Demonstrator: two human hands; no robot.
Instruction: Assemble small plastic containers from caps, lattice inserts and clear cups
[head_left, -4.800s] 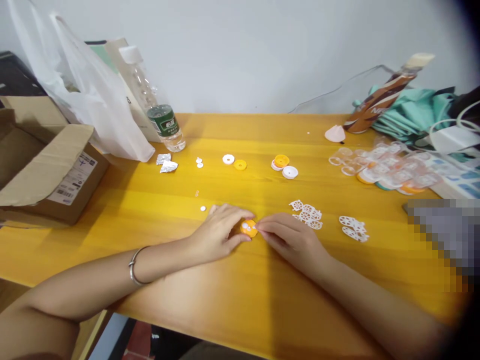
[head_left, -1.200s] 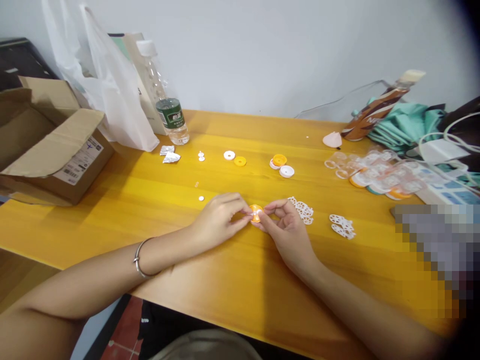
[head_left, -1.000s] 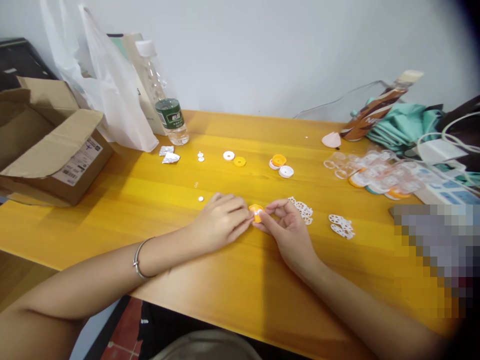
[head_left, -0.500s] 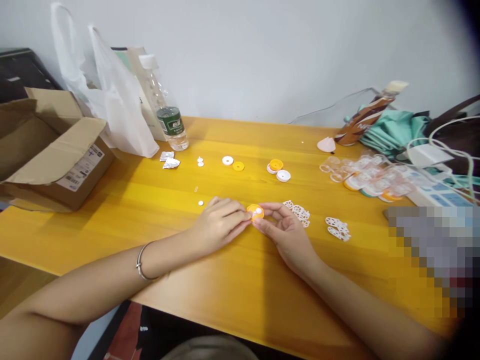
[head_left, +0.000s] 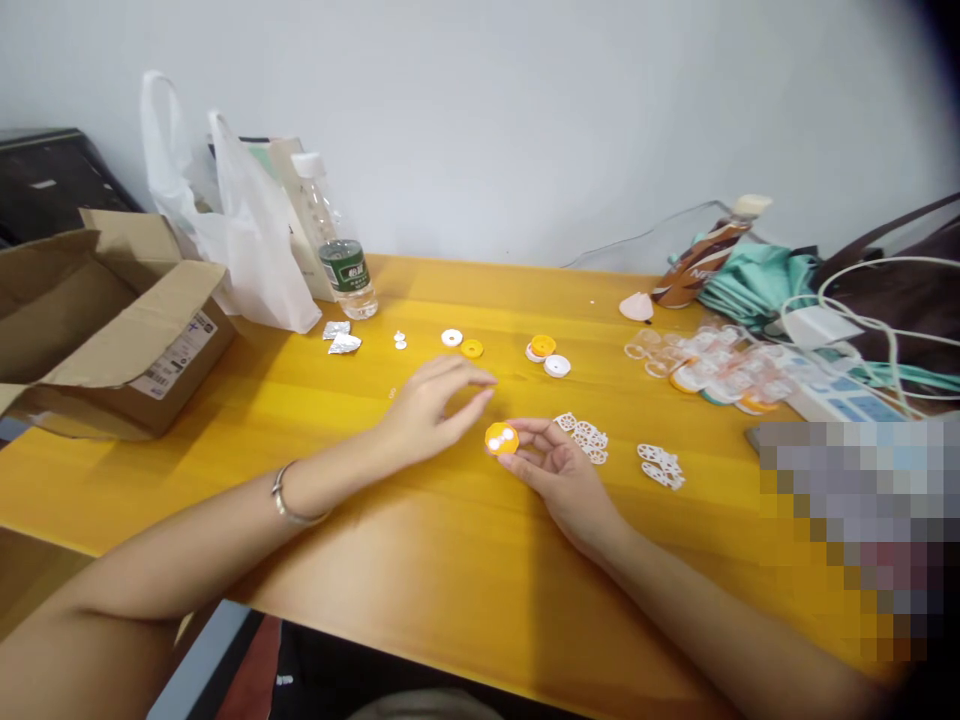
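Observation:
My right hand (head_left: 559,470) pinches a small orange round plastic piece (head_left: 491,449) by its right edge, thumb in front and fingers behind. Small white round parts sit on its face. Just left of it and a little farther from me, my left hand (head_left: 439,410) hovers above the table, its thumb and fingers apart and nothing visible between them. Beyond the hands lie a white disc (head_left: 451,338) and a yellow disc (head_left: 472,348). White spoked plastic pieces (head_left: 589,437) lie right behind my right hand. Tiny white round parts (head_left: 400,341) rest farther left.
At left stand an open cardboard box (head_left: 187,375), a white plastic bag (head_left: 262,270) and a water bottle (head_left: 349,275). Foil pieces (head_left: 344,344) lie before the bottle. On the right are clear plastic parts (head_left: 720,365), a brown bottle (head_left: 690,270) and white cables (head_left: 892,350).
My left hand has let go of the orange piece and moved up and away, its fingers opening. My right hand still holds the piece. The whole view has shifted slightly.

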